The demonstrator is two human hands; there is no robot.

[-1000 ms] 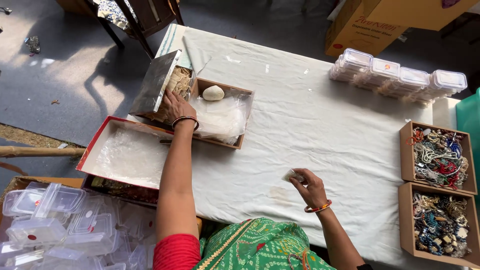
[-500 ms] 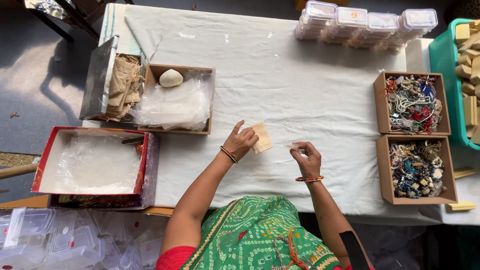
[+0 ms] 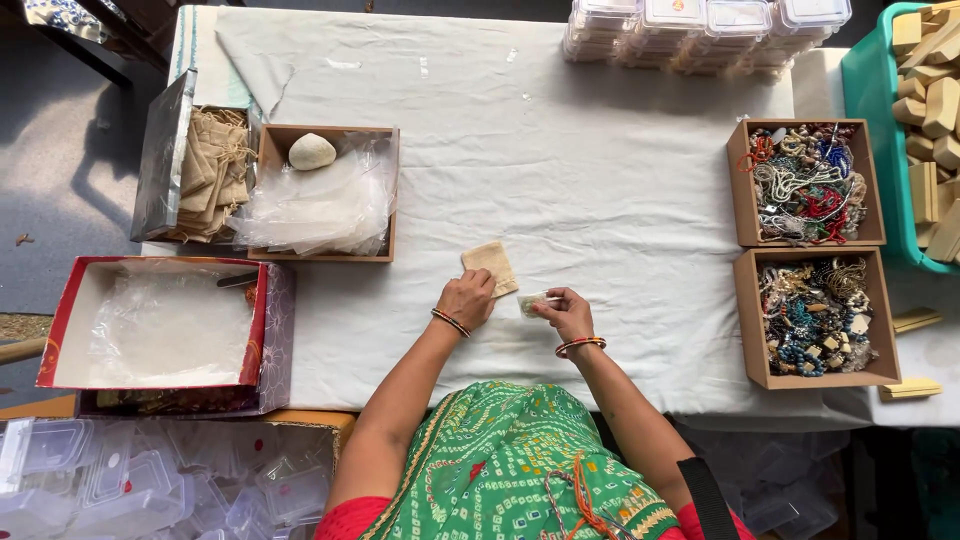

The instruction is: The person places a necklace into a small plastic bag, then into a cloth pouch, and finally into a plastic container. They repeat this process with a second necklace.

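My left hand (image 3: 466, 298) rests on the white-covered table (image 3: 600, 190) and grips the near edge of a small tan cloth pouch (image 3: 490, 265). Just to its right, my right hand (image 3: 562, 310) pinches a small clear packet (image 3: 531, 303) between its fingertips. Both wrists wear bangles. The two hands sit close together near the table's front edge.
At the left stand a brown box of clear plastic sheets (image 3: 325, 200) with a pale stone (image 3: 312, 151), a box of tan pouches (image 3: 205, 170) and a red box (image 3: 160, 322). Two boxes of beaded jewellery (image 3: 805, 185) (image 3: 815, 318) stand right. Clear containers (image 3: 700, 25) line the back.
My left hand has come from the brown box at the left to the table's middle with a tan pouch. My right hand now pinches a small packet beside it.
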